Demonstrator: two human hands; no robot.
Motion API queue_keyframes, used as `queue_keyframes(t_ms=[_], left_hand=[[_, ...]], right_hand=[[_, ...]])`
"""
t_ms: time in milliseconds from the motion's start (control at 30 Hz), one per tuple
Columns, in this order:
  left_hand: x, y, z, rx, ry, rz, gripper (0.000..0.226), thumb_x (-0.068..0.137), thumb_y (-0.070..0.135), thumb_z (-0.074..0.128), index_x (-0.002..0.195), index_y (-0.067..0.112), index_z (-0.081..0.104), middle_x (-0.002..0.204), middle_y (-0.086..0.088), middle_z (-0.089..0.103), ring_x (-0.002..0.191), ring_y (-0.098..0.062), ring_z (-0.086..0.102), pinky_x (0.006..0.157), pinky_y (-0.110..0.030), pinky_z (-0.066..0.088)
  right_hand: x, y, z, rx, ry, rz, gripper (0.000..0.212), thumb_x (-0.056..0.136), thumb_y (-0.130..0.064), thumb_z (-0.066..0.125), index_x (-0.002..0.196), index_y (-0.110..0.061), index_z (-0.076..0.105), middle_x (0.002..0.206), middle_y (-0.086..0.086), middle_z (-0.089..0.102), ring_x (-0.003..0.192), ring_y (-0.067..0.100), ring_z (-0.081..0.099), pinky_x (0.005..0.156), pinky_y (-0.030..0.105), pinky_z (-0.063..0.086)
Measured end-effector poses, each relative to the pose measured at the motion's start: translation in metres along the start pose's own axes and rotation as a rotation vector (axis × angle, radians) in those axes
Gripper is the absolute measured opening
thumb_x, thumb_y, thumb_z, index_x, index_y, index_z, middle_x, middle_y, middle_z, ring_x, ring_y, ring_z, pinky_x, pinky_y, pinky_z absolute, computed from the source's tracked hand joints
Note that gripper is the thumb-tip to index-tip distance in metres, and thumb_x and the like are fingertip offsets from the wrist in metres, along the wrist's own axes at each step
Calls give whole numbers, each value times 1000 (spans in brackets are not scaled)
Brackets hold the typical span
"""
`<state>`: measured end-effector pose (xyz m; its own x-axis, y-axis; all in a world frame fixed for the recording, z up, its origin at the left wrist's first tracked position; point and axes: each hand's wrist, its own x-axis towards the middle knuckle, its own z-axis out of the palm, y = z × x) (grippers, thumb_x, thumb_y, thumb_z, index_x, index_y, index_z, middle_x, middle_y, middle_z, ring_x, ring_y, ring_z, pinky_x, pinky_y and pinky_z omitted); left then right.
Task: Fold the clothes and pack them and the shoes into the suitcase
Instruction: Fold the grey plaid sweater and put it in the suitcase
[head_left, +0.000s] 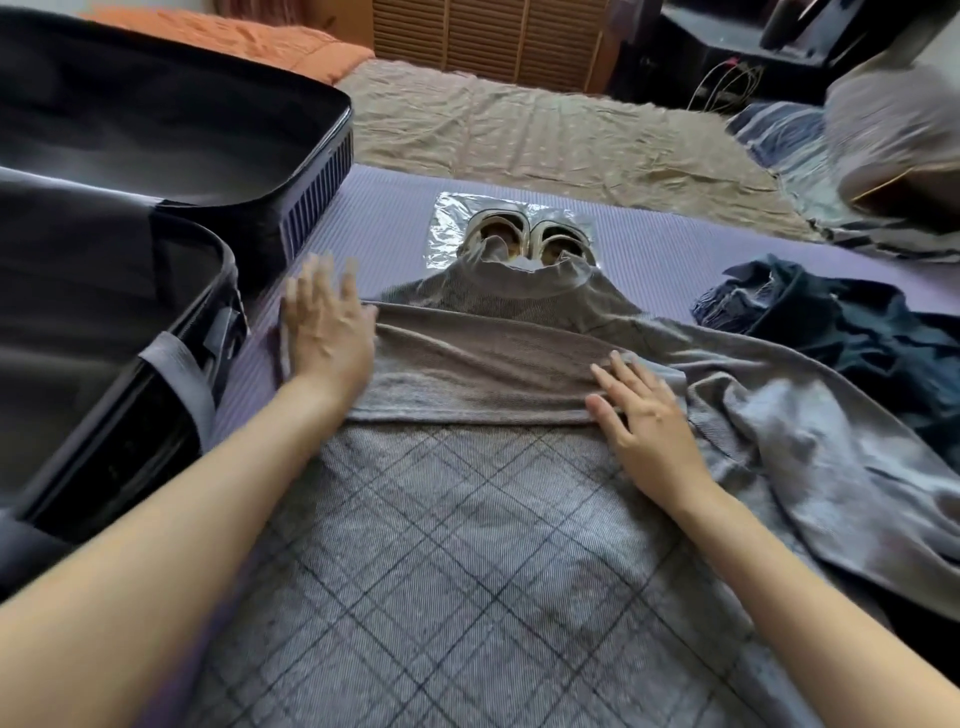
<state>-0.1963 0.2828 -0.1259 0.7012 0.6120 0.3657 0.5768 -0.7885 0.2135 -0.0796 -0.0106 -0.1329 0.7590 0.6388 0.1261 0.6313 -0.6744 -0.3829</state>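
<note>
1. Pressing flat on the grey checked garment (467, 545), both hands held nothing, their fingers straight.
2. Left hand (324, 332) lay at the garment's left edge, beside the open suitcase (156, 171) along the mat's (675, 249) left edge.
3. Right hand (644, 415) rested on the folded-over sleeve (483, 364).
4. Shoes (530, 239) stood on a plastic bag (447, 218) near the mat's far edge, with the garment's collar overlapping them.
5. Dark clothes (857, 332) lay at the right edge.

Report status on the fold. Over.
Both hands open: left hand flat at edge of grey sweater, right hand pressing its fold. Collar lies over the shoes. Suitcase open.
</note>
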Motion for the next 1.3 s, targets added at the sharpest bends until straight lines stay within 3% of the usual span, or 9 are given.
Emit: queue_keyframes(t_ms=[133, 233, 433, 567, 733, 900, 1033, 1133, 1300], left_hand=[[-35, 5, 12, 10, -320, -53, 62, 100, 43, 25, 151, 13, 5, 158, -14, 2, 146, -27, -1, 117, -46, -1], [-36, -2, 8, 37, -428, -77, 69, 98, 52, 24, 151, 14, 1, 158, -14, 1, 146, -26, 0, 117, -43, 2], [-29, -10, -4, -264, -393, -167, 62, 100, 42, 30, 148, 5, 17, 156, -14, 18, 145, -24, 13, 117, -41, 10], [-20, -17, 1, -178, -499, -140, 53, 103, 33, 26, 148, 7, 23, 155, -18, 17, 144, -29, 12, 117, -41, 10], [-12, -24, -14, -125, -508, -72, 42, 104, 16, 23, 141, 3, 37, 149, -20, 32, 139, -32, 27, 106, -30, 19], [-28, -30, 3, 41, -537, -9, 54, 102, 32, 24, 150, 13, 10, 157, -17, 4, 145, -31, 3, 117, -39, 4], [-37, -40, 0, 81, -564, -33, 59, 98, 51, 16, 150, 31, -3, 158, -4, -11, 145, -18, -11, 115, -44, -8], [-34, -33, -5, 148, -607, -55, 59, 98, 50, 15, 150, 29, -3, 158, -5, -11, 145, -20, -13, 112, -49, -16], [-34, 2, -14, -33, -345, -16, 53, 101, 34, 22, 151, 20, 9, 158, -13, 3, 145, -27, -5, 114, -52, -4]], right_hand=[[9, 14, 0, -87, -155, 100, 53, 100, -43, 32, 149, -25, 25, 159, -3, 4, 147, 16, -1, 118, 37, 1], [16, 19, -6, -107, -204, 78, 54, 100, -40, 36, 150, -25, 21, 159, -1, 0, 147, 16, -2, 119, 36, 1], [6, 27, -20, 76, -163, -95, 46, 85, -26, 68, 130, -27, 57, 151, -6, 31, 143, 15, 20, 118, 47, 13], [5, 34, -22, -47, 14, -147, 19, 84, -14, 70, 102, -19, 75, 129, -3, 59, 128, 19, 50, 112, 44, 32], [11, 42, -42, -300, 214, -355, 11, 78, -3, 74, 84, -12, 73, 110, 4, 70, 106, 29, 65, 99, 54, 44], [7, 53, -35, -328, 39, -376, 16, 73, -1, 76, 81, -15, 73, 113, 3, 69, 107, 25, 65, 110, 41, 28], [-7, 44, -30, -217, 30, -261, 23, 83, -10, 69, 105, -17, 69, 126, 2, 62, 121, 19, 56, 114, 43, 25], [-11, 33, -35, -92, 7, -135, 46, 96, -29, 51, 141, -26, 42, 127, -12, 55, 130, 6, 38, 119, 35, 13], [15, 19, -24, -57, -83, 20, 50, 102, -39, 29, 149, -21, 28, 155, -3, 25, 144, 12, 19, 119, 36, 8]])
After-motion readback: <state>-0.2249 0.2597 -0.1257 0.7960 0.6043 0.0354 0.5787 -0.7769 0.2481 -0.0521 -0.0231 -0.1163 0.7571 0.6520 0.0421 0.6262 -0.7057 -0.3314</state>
